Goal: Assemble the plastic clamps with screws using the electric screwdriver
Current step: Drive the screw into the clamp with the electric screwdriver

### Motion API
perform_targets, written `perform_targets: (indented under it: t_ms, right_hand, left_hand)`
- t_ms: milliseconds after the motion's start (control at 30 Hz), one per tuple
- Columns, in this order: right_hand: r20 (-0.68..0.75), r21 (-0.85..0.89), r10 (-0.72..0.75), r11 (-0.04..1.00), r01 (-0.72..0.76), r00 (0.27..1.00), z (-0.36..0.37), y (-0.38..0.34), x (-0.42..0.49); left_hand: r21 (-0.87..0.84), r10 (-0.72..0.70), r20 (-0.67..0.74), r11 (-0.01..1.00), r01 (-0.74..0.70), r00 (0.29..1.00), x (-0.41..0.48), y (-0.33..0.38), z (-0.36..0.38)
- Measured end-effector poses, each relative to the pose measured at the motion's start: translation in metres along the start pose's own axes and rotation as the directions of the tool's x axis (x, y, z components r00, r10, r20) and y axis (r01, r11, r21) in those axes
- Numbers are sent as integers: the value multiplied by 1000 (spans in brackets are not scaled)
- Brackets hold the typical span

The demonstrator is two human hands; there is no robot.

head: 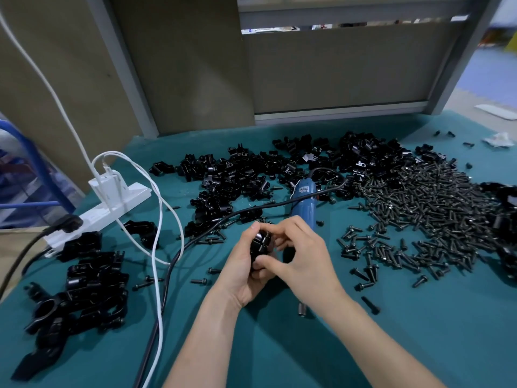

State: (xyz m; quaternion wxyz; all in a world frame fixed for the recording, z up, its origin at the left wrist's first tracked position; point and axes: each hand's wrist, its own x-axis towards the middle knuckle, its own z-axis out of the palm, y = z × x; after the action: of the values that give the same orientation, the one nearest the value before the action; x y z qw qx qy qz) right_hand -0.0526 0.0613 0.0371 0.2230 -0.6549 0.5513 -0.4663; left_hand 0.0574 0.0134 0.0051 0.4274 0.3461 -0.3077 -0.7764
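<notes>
My left hand (242, 271) grips a black plastic clamp (260, 245) above the green table top (391, 345). My right hand (303, 259) pinches the same clamp from the right, thumb below and fingers on top. Whether a screw sits between those fingers is hidden. The blue electric screwdriver (303, 201) lies on the table just behind my hands, its tip (302, 309) showing under my right wrist. A wide pile of black screws (425, 208) spreads to the right. Loose clamp parts (246, 175) are heaped at the back.
A group of larger black clamps (84, 292) lies at the front left. A white power strip (112, 208) with a charger and white cables (161, 275) sits at the left. The screwdriver's black cord (179, 256) crosses the table. Grey partition panels (335, 74) stand behind.
</notes>
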Motion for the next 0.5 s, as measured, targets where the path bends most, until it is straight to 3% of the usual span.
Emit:
perform_targets:
  t_ms: [200,300,400,500]
  right_hand:
    - [-139,-194,-158,972,129,978,1,5,4]
    - [-220,-254,-208,956,150,953,-6,9,5]
    - [-237,-209,-173,970,123,956,-7,9,5]
    - [-254,-110,-46,994,19,966,-16,13,11]
  left_hand:
    - [43,58,65,997,-60,996,-5,0,5]
    - [217,269,73,936,-278,960,-6,-6,11]
    - [394,491,82,784,-480,868,-8,-9,13]
    - [453,438,180,758,-470,881,-10,-9,12]
